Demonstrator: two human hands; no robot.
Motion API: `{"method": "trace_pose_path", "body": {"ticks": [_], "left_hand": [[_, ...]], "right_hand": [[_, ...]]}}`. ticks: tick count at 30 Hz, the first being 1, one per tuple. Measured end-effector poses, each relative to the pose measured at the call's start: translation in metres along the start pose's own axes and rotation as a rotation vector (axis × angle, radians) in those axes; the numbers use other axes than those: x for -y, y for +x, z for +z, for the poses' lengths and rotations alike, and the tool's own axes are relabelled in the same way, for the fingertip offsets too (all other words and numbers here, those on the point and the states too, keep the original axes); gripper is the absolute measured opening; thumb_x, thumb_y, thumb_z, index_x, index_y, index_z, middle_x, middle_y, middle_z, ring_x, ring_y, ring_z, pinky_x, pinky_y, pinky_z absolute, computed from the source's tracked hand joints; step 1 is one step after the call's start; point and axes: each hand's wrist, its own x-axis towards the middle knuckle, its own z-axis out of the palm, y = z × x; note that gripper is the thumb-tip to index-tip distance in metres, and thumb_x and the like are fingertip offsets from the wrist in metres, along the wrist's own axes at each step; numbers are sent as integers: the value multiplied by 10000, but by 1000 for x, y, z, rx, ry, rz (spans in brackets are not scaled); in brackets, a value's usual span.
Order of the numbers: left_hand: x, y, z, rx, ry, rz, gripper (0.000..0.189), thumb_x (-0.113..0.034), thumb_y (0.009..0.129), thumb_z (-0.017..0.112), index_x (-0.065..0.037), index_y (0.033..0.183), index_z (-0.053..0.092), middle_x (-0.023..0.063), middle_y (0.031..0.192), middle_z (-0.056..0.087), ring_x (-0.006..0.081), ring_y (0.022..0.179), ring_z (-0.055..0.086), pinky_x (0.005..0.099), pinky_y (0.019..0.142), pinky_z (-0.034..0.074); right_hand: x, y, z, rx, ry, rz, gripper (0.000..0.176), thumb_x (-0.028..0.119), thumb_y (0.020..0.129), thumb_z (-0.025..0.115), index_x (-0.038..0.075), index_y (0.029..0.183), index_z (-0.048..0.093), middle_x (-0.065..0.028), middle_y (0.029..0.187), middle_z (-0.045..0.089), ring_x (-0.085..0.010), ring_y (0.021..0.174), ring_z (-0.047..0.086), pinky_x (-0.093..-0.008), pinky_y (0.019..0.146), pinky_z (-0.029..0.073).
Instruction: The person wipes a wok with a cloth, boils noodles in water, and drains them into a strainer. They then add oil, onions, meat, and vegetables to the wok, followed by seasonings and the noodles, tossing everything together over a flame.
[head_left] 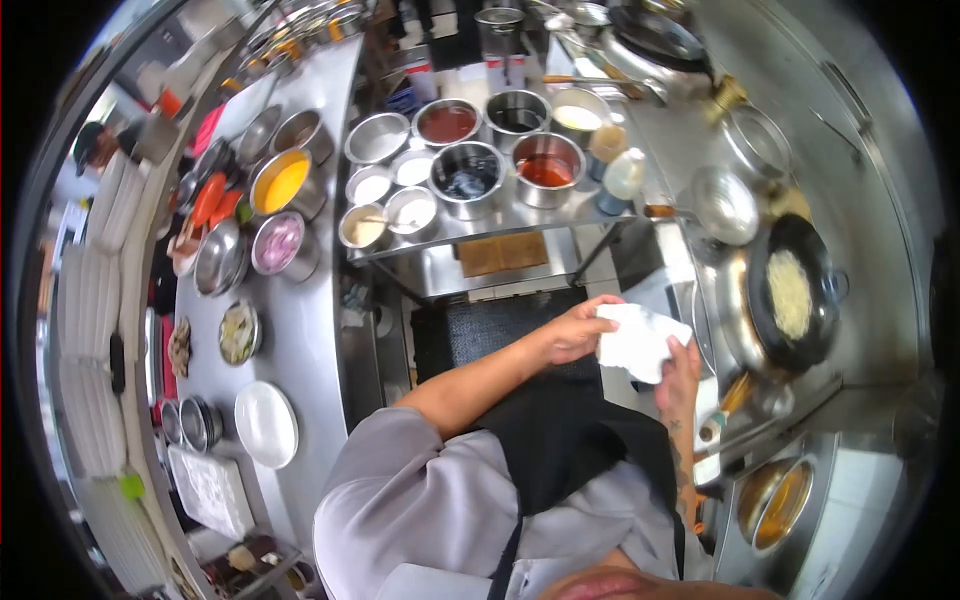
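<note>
A folded white cloth (pixel 640 343) is held up in front of the body, between both hands. My left hand (pixel 580 331) pinches its upper left corner, thumb on top. On the cloth's right edge, the fingers of my right hand (pixel 680 372) are closed. Right of the hands, a black wok (pixel 822 300) on the stove holds pale noodles (pixel 791 294). A wooden-handled tool (pixel 736 397) lies below the wok, near my right hand.
Ahead stands a steel table (pixel 450 235) with pots of red and dark sauces and a squeeze bottle (pixel 623 181). The left counter (pixel 317 350) carries a white oval plate (pixel 266 424) and ingredient bowls. A strainer (pixel 725 206) rests on the right. A person (pixel 95 146) is at far left.
</note>
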Motion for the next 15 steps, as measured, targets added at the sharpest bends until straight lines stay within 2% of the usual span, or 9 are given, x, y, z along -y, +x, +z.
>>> {"method": "trace_pose_path", "body": {"ticks": [1, 4, 5, 8, 9, 12, 15], "left_hand": [[-2, -4, -3, -13, 31, 1, 347, -23, 856, 631, -120, 1168, 512, 38, 1101, 591, 186, 1063, 570, 381, 921, 465], [2, -8, -23, -26, 75, -51, 354, -9, 837, 637, -110, 1155, 519, 38, 1088, 595, 182, 1053, 574, 380, 919, 463], [-3, -15, -16, -8, 17, -30, 283, -60, 856, 618, -91, 1124, 535, 40, 1068, 598, 181, 1036, 580, 380, 910, 466], [-19, -28, -18, 86, -249, -160, 213, -147, 889, 583, -83, 1090, 552, 41, 1058, 598, 183, 1026, 583, 389, 906, 467], [-18, -30, -21, 76, -196, -122, 206, -170, 898, 571, -82, 1083, 556, 41, 1057, 598, 184, 1030, 582, 393, 906, 465], [-13, -30, -31, 13, -63, -28, 206, -221, 917, 547, -82, 1068, 566, 40, 1054, 598, 185, 1038, 578, 401, 906, 463], [-20, -25, -28, -64, -71, -9, 195, -216, 921, 554, -83, 1064, 560, 40, 1050, 595, 187, 1032, 574, 401, 900, 464]], "right_hand": [[0, -4, 7, 69, -41, -52, 294, 67, 867, 585, -17, 1143, 528, -107, 1079, 613, -192, 998, 592, -325, 899, 465], [-2, -11, 19, 203, -176, -43, 358, 124, 866, 594, -26, 1182, 514, -122, 1092, 615, -217, 1017, 596, -348, 910, 469], [-4, -12, 23, 209, -155, -23, 405, 158, 848, 600, -32, 1192, 501, -133, 1105, 605, -230, 1030, 590, -355, 931, 457], [-10, -8, 20, 247, -74, -11, 445, 178, 830, 591, -39, 1203, 483, -147, 1128, 593, -248, 1040, 589, -361, 953, 445], [-12, -7, 21, 219, -78, -6, 492, 198, 810, 587, -46, 1219, 464, -162, 1148, 581, -268, 1041, 592, -366, 958, 446], [-3, 2, 33, 286, -4, 101, 412, 129, 806, 617, -25, 1167, 491, -138, 1103, 587, -248, 1039, 586, -374, 945, 454], [-1, 17, 46, 213, -72, 103, 374, 113, 830, 605, -25, 1162, 504, -132, 1089, 597, -240, 1029, 590, -370, 924, 463]]}}
